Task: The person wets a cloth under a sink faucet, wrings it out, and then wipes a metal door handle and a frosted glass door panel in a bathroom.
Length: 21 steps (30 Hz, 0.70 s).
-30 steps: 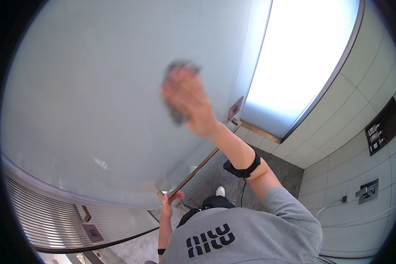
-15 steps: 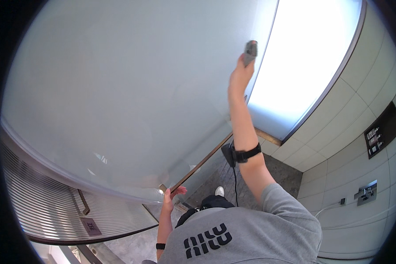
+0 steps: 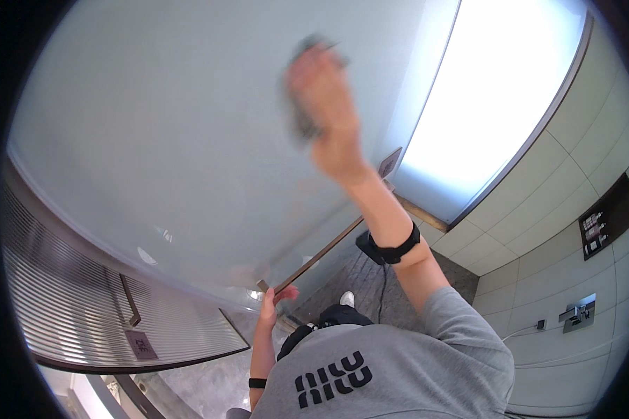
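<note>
A large frosted glass door [image 3: 175, 119] fills most of the view in front of me. My right hand [image 3: 325, 91] is blurred by motion and raised over the upper middle of the glass. Under its palm and fingers it presses a dark grey cloth [image 3: 302, 126], which shows around the hand's edges. Low down, my left hand [image 3: 270, 306] grips the near end of a long brown bar handle [image 3: 314, 263] on the door, its fingertips sticking out past the bar.
A ribbed glass door [image 3: 70, 300] with a brown handle stands at the left. A bright frosted pane [image 3: 496, 91] is at the upper right. Along the right, a tiled wall [image 3: 538, 230] carries a dark niche [image 3: 608, 215] and a metal fitting [image 3: 579, 313]. Below lies a grey floor [image 3: 360, 283].
My right hand has swept left from the glass's right edge, the cloth now spread wider beneath it. My left hand stays at the bar's end.
</note>
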Each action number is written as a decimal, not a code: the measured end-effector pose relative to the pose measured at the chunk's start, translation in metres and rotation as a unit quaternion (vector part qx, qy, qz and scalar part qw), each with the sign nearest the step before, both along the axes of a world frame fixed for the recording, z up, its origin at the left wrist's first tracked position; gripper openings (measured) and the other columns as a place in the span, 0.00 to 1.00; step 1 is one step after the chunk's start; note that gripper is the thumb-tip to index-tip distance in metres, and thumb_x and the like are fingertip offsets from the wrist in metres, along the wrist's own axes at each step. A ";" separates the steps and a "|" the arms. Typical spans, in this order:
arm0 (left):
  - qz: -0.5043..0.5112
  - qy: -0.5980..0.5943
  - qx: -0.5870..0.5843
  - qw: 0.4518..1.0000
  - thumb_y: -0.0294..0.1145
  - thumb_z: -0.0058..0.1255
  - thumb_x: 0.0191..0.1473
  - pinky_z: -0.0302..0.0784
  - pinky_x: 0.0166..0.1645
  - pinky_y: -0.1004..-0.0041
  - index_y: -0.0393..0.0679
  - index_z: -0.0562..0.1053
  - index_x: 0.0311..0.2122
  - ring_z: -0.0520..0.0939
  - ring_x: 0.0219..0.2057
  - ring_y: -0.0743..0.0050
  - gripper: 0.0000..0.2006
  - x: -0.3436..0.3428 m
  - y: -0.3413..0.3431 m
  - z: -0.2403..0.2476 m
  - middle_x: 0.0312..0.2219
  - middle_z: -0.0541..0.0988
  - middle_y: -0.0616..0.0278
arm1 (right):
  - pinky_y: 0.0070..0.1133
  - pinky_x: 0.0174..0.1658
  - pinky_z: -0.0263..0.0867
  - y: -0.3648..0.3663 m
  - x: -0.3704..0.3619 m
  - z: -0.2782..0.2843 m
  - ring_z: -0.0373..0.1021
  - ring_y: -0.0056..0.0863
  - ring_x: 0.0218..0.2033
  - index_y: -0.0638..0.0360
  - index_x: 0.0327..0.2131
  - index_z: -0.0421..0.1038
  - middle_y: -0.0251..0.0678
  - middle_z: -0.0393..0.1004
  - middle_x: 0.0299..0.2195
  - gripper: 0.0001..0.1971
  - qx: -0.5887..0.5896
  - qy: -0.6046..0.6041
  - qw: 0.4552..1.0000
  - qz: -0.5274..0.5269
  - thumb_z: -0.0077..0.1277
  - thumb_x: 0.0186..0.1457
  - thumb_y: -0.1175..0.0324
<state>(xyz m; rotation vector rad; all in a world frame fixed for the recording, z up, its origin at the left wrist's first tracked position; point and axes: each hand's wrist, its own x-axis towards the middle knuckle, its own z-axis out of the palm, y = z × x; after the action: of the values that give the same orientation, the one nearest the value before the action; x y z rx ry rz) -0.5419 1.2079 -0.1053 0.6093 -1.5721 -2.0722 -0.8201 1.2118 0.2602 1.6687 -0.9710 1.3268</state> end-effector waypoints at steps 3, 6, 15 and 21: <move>-0.004 0.009 0.015 1.000 0.62 0.23 0.56 0.68 0.48 0.63 0.34 0.72 0.41 0.78 0.38 0.59 0.37 -0.006 0.000 0.001 0.35 0.78 0.51 | 0.31 0.64 0.40 -0.008 -0.007 0.016 0.48 0.42 0.62 0.63 0.56 0.57 0.42 0.58 0.58 0.30 -0.058 -0.290 0.955 0.014 0.37 0.44 0.85; -0.008 0.018 0.011 1.000 0.62 0.23 0.57 0.68 0.48 0.63 0.33 0.72 0.41 0.78 0.38 0.59 0.37 -0.002 -0.001 0.000 0.36 0.78 0.51 | 0.26 0.61 0.49 -0.022 0.031 -0.008 0.53 0.39 0.61 0.62 0.54 0.60 0.46 0.57 0.58 0.26 -0.085 -0.220 0.971 0.046 0.42 0.48 0.81; 0.012 0.003 -0.009 1.000 0.57 0.24 0.59 0.70 0.46 0.67 0.32 0.72 0.40 0.78 0.36 0.64 0.34 0.001 0.003 0.015 0.35 0.78 0.52 | 0.27 0.60 0.51 0.019 0.066 -0.047 0.54 0.25 0.60 0.46 0.54 0.64 0.24 0.62 0.56 0.22 0.211 0.231 0.950 -0.013 0.39 0.54 0.70; 0.007 0.035 0.005 0.999 0.58 0.23 0.59 0.71 0.46 0.67 0.32 0.72 0.40 0.78 0.36 0.65 0.35 -0.003 0.005 0.012 0.35 0.78 0.53 | 0.31 0.63 0.42 -0.002 0.025 -0.022 0.46 0.39 0.63 0.63 0.56 0.58 0.41 0.53 0.60 0.29 -0.057 -0.228 0.972 0.015 0.37 0.47 0.86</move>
<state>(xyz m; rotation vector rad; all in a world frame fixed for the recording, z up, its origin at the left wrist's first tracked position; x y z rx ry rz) -0.5452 1.2127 -0.0934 0.5424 -1.5157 -2.0691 -0.7948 1.2096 0.2383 1.3206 -1.1037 1.7973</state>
